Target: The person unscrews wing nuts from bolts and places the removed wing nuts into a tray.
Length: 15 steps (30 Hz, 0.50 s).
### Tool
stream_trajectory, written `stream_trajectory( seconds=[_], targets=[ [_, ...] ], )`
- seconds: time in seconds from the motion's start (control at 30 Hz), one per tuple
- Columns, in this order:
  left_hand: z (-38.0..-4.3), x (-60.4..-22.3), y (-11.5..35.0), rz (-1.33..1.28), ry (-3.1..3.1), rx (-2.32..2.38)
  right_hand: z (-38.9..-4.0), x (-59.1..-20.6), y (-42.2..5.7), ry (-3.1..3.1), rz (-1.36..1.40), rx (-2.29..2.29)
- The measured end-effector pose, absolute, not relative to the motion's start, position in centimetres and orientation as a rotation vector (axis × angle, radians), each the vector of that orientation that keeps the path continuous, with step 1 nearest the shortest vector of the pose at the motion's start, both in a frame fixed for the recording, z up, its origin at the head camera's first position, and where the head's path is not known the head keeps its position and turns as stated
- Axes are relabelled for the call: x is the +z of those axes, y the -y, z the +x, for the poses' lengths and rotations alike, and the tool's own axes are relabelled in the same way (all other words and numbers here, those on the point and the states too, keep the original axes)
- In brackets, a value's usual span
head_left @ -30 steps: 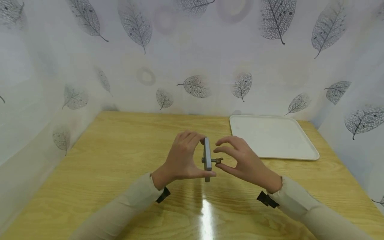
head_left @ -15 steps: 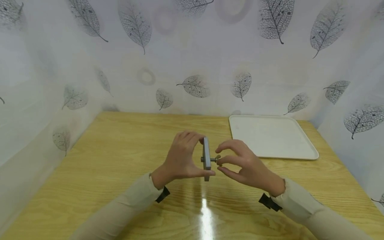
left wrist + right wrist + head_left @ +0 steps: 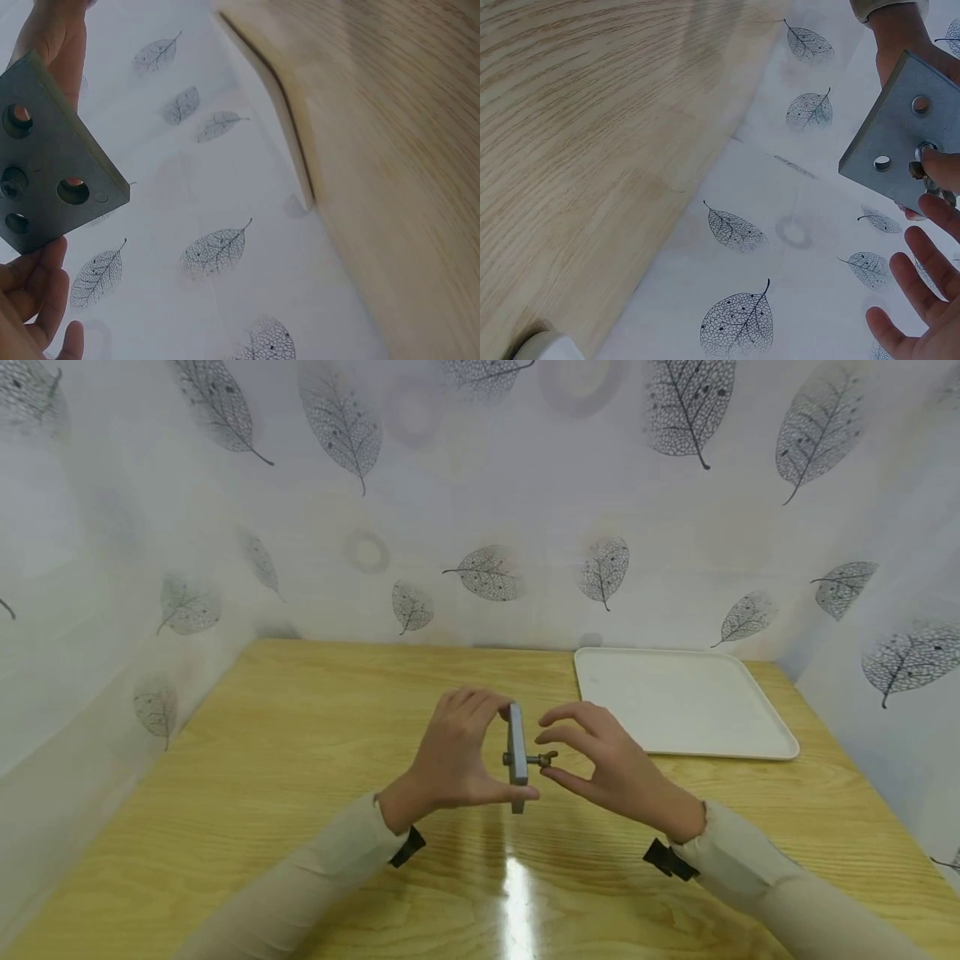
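A grey metal plate (image 3: 517, 743) stands on edge above the table, gripped by my left hand (image 3: 463, 752) with fingers at its upper edge and thumb at its lower side. In the left wrist view the plate (image 3: 49, 146) shows several round holes, with a bolt head (image 3: 13, 184) in one. The bolt (image 3: 532, 760) runs through the plate and carries a brass-coloured wing nut (image 3: 549, 760) on its right end. My right hand (image 3: 611, 764) has its thumb against the wing nut and its fingers curved just above. Fingers partly cover the nut in the right wrist view.
A white tray (image 3: 686, 706) lies at the back right of the wooden table (image 3: 337, 718). Curtains (image 3: 480, 485) with a leaf print hang behind and along both sides. Dark straps (image 3: 670, 858) are on both wrists.
My right fingers closed lower on the wing nut half a second ago, and have lifted again while the nut's wings turned. The left hand and plate have barely moved.
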<state>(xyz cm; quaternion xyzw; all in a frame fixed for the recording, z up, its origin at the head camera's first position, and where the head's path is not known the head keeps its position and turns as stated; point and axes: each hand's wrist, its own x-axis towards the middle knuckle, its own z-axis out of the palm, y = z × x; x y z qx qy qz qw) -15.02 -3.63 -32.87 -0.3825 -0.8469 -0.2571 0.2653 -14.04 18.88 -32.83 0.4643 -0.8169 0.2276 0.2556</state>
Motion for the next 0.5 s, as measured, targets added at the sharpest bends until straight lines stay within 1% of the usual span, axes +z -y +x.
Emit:
stream_trajectory(
  seconds=[0.37, 0.5],
  targets=[
    [-15.01, -32.94, 3.62, -1.027, 2.294, -0.702, -13.55, -32.52, -19.1, 2.025, 1.391, 0.664],
    [-15.06, -32.88, 3.52, -1.032, 2.293, -0.713, -13.73, -32.52, -19.01, 2.012, 1.397, 0.663]
  ],
)
